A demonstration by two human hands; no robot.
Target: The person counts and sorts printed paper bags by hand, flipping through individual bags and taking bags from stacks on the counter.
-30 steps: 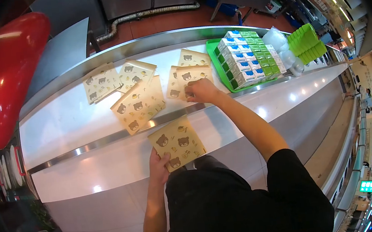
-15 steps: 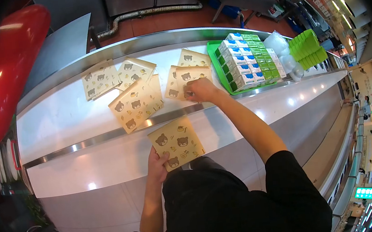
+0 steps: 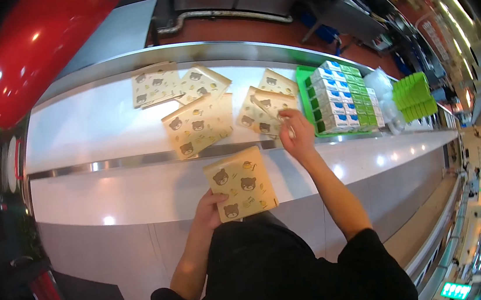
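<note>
My left hand [image 3: 207, 207] is closed on the left edge of a tan paper bag [image 3: 244, 186] printed with brown bears, held in front of my body; whether several bags are stacked there I cannot tell. My right hand [image 3: 297, 134] pinches the right edge of another bear-print paper bag [image 3: 264, 111] on the counter, which looks bent up along a slanting line. Behind that one, a further bag [image 3: 278, 80] lies partly covered. To the left are more overlapping bear-print bags [image 3: 200, 125], lying flat.
A green tray [image 3: 305, 93] on the right carries rows of small white and green tissue packs [image 3: 337, 96]. Beyond it stand clear plastic wrap [image 3: 384, 97] and stacked green containers [image 3: 414, 96]. A metal strip [image 3: 107, 164] runs along the white counter [image 3: 86, 128]. A red balloon-like shape [image 3: 37, 60] fills the upper left.
The view has shifted, so the counter appears further right. My right hand has turned and drawn to the right edge of its bag, which now looks bent. My left hand keeps its bag.
</note>
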